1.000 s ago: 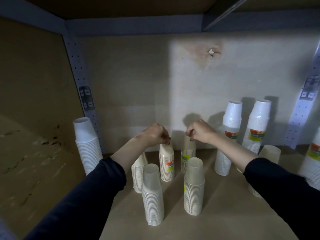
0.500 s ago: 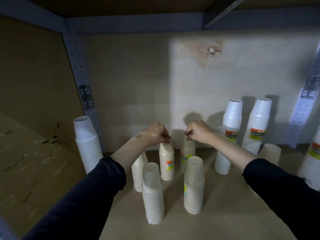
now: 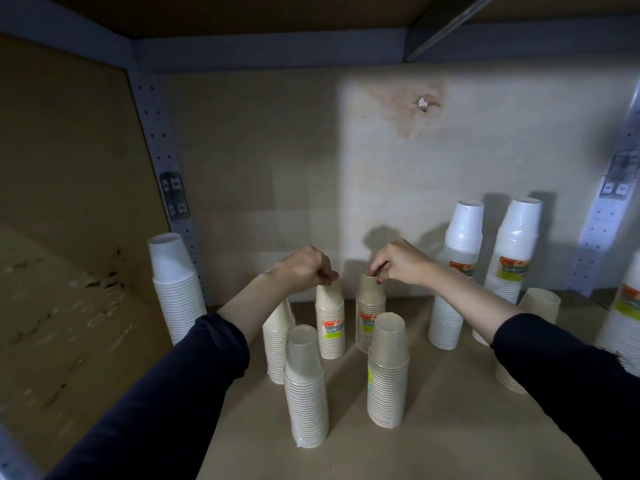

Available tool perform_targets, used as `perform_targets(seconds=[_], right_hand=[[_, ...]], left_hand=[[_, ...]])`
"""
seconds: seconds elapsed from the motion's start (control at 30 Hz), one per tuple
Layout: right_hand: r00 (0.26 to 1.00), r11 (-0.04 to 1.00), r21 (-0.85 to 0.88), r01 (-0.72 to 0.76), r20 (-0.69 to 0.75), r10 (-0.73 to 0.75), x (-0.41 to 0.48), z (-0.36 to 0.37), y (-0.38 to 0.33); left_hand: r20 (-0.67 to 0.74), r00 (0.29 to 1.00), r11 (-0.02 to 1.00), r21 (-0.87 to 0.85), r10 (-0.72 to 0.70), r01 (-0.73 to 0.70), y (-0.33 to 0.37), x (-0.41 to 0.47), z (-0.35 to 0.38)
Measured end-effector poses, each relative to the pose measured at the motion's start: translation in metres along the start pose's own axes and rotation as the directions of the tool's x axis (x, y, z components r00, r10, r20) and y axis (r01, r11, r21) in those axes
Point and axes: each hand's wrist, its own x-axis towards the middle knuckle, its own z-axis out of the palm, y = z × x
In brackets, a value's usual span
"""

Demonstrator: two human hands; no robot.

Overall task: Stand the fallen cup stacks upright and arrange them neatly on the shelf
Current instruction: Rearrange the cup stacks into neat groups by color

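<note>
Head view: two stacks of beige cups are seen standing upright side by side, a short way out from the back panel point(image 3: 277, 168) of the shelf point(image 3: 450, 427). The left labelled stack point(image 3: 330, 323) is pinched at its top by the curled fingers of the left hand point(image 3: 304, 268). The top of the right labelled stack point(image 3: 369, 317) is gripped by the bent fingertips of the right hand point(image 3: 401, 263) (whether a finger reaches inside the top cup cannot be told).

Farther out from the back panel, two more beige stacks are set upright: the front left stack point(image 3: 306, 389) and the front right stack point(image 3: 388, 372). A fifth beige stack point(image 3: 277, 341) is partly hidden behind the left forearm.

Close to the back panel at its left end, a plain white stack point(image 3: 176, 285) is placed by the perforated post. Toward the panel's right end, two tall white stacks point(image 3: 455, 278) point(image 3: 512, 251) with orange and green labels stand upright. A beige stack point(image 3: 533, 313) out from them is partly covered by the right sleeve, and another labelled stack point(image 3: 623, 313) is cut off by the frame's edge.
</note>
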Motion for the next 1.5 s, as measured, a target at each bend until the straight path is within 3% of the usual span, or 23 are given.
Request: perform_targets(seconds=[0.47, 0.9, 1.27, 1.5], right_hand=[[0.999, 0.997, -0.061, -0.044, -0.026, 0.043, -0.017, -0.004, -0.006], [0.996, 0.996, -0.045, 0.075, -0.051, -0.078, -0.077, -0.028, -0.051], [0.995, 0.982, -0.163, -0.092, -0.056, 0.084, -0.106, 0.007, -0.074], [0.987, 0.97, -0.195, -0.147, -0.092, 0.131, -0.108, 0.017, -0.079]], left_hand=[[-0.01, 1.0, 0.999, 0.028, -0.027, 0.027, 0.006, -0.013, 0.0], [-0.055, 0.99, 0.99, 0.054, -0.13, 0.133, 0.045, -0.07, -0.029], [-0.037, 0.955, 0.947, 0.122, -0.295, 0.297, 0.073, -0.105, -0.002], [-0.148, 0.93, 0.922, 0.147, -0.337, 0.357, 0.072, -0.113, 0.015]])
